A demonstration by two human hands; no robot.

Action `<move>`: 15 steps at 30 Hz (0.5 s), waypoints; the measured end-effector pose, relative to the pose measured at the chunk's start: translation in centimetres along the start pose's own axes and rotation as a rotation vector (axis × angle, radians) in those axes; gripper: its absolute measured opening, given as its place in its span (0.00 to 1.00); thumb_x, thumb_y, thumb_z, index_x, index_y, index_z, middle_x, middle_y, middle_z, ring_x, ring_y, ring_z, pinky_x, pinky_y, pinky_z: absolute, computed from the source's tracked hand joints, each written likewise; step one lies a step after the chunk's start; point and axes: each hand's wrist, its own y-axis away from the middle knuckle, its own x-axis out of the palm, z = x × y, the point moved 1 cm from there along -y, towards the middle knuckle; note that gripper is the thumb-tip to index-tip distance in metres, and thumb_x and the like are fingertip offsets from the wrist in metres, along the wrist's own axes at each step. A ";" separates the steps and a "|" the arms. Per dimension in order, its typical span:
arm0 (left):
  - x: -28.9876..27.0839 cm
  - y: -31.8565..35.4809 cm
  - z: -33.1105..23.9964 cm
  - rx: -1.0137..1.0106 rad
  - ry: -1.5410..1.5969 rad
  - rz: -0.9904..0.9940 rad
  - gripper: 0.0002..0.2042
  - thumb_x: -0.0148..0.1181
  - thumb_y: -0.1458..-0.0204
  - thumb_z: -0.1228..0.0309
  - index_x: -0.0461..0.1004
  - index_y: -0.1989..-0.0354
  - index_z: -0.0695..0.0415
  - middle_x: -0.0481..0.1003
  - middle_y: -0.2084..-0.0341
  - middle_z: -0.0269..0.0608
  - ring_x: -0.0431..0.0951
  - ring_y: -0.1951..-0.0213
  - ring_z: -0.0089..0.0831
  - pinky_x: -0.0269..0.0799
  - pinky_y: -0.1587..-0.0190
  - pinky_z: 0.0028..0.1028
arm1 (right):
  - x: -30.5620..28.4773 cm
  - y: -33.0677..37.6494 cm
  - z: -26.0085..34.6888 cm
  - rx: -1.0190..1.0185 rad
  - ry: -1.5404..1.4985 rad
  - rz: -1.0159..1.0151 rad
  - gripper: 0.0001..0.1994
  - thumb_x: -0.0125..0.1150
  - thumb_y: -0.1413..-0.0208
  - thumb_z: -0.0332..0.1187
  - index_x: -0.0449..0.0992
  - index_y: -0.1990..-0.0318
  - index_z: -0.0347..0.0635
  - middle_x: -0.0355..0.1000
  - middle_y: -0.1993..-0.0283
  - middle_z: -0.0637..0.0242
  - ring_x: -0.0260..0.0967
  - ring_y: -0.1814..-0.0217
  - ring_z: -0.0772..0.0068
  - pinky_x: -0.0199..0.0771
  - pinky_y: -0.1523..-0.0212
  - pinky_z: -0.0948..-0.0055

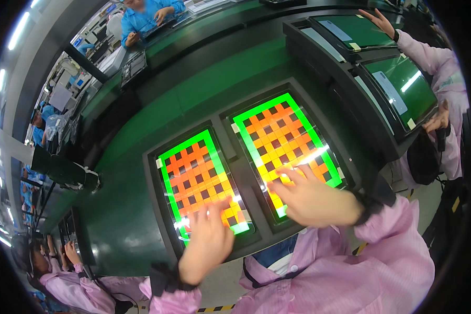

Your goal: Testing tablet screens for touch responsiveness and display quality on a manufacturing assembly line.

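Two lit touchscreen panels lie side by side in a black foam tray (240, 172). Both the left panel (193, 175) and the right panel (277, 136) show a green border around an orange and yellow grid with dark squares. Over the near end of the left panel is my left hand (206, 240), fingers spread and fingertips at the screen. My right hand (319, 198) reaches across the near part of the right panel, its fingers stretched out and slightly blurred. Neither hand holds anything; whether the fingertips touch the glass I cannot tell.
The tray rests on a green bench top (115, 209). At the right stands another black tray (345, 86) with dark panels, where a co-worker in a pink sleeve (429, 55) has both hands. A person in blue (149, 21) works across the bench; another in pink sits far left.
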 end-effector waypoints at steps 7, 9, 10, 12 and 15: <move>0.1 2.8 -0.8 0.022 0.098 -0.082 0.23 0.53 0.55 0.74 0.62 0.48 0.67 0.65 0.56 0.53 0.64 0.53 0.46 0.59 0.53 0.45 | -2.0 0.9 0.7 -0.073 0.047 0.093 0.07 0.58 0.58 0.31 0.74 0.77 0.35 0.65 0.59 0.51 0.60 0.47 0.50 0.59 0.46 0.50; -0.5 -0.2 1.4 -0.067 0.113 -0.288 0.20 0.51 0.54 0.78 0.61 0.50 0.67 0.65 0.56 0.53 0.64 0.53 0.49 0.59 0.51 0.41 | -1.7 -2.1 -2.9 0.156 -0.236 0.044 0.14 0.54 0.54 0.29 0.69 0.58 0.34 0.64 0.56 0.46 0.58 0.45 0.49 0.60 0.49 0.55; -0.8 -2.1 3.0 -0.039 0.095 -0.349 0.20 0.49 0.55 0.80 0.60 0.50 0.66 0.65 0.55 0.53 0.64 0.53 0.49 0.58 0.52 0.41 | -1.2 -3.4 -4.5 0.222 -0.262 -0.069 0.16 0.53 0.52 0.29 0.66 0.54 0.34 0.64 0.54 0.48 0.57 0.44 0.49 0.58 0.48 0.54; -0.6 -5.3 4.6 0.005 0.067 -0.441 0.20 0.49 0.56 0.81 0.61 0.51 0.66 0.66 0.54 0.52 0.64 0.53 0.48 0.58 0.52 0.42 | 1.0 -5.3 -6.6 0.285 -0.278 -0.193 0.18 0.51 0.50 0.30 0.62 0.50 0.34 0.64 0.53 0.49 0.56 0.44 0.49 0.57 0.47 0.54; 0.4 -7.5 6.1 -0.036 0.043 -0.400 0.20 0.49 0.56 0.80 0.61 0.51 0.66 0.67 0.53 0.51 0.64 0.50 0.47 0.58 0.52 0.41 | 2.6 -7.4 -7.2 0.174 -0.034 -0.143 0.15 0.47 0.47 0.31 0.64 0.54 0.33 0.64 0.53 0.55 0.56 0.43 0.52 0.55 0.44 0.51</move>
